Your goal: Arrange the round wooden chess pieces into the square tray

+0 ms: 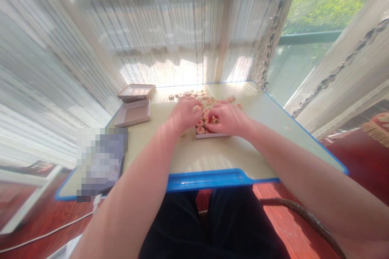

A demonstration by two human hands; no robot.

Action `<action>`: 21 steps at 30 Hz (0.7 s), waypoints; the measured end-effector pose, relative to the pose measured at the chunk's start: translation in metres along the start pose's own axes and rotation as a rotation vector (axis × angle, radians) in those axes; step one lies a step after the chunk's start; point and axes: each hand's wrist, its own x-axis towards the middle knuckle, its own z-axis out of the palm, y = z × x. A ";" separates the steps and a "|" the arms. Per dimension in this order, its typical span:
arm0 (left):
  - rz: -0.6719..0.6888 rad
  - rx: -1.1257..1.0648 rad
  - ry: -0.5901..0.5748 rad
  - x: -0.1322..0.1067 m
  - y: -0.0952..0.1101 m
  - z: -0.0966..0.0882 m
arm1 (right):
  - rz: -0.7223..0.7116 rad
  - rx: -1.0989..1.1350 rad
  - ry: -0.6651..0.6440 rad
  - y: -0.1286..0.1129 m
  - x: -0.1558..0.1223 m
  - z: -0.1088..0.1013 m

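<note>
A shallow box (209, 135) holds rows of round wooden xiangqi pieces (199, 130) with red characters, in the middle of the table. My left hand (184, 114) is at the box's left edge, fingers curled, with a xiangqi piece (197, 109) between thumb and fingers. Over the right part of the box, my right hand (227, 118) is bent in a pinch around a xiangqi piece (215, 121). That hand hides much of the box's right side. More loose xiangqi pieces (205, 96) lie scattered on the table beyond both hands.
At the back left stand an open box (133, 114) and another shallow box or lid (136, 90). A blurred-out flat item (103, 162) lies at the table's left edge. The table (209, 156) has a blue rim and a front tray (209, 180); sheer curtains (170, 28) hang behind.
</note>
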 end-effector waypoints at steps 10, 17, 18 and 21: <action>-0.015 0.001 -0.032 0.001 -0.001 0.001 | -0.001 -0.005 0.003 0.000 0.000 -0.001; -0.028 0.003 -0.046 0.000 0.004 -0.003 | 0.008 -0.008 -0.003 -0.001 0.001 -0.002; -0.029 0.001 -0.047 0.000 0.004 -0.003 | 0.012 -0.006 -0.005 -0.001 0.001 -0.002; -0.033 -0.009 -0.055 0.000 0.002 -0.002 | 0.011 0.000 -0.005 0.000 0.001 -0.002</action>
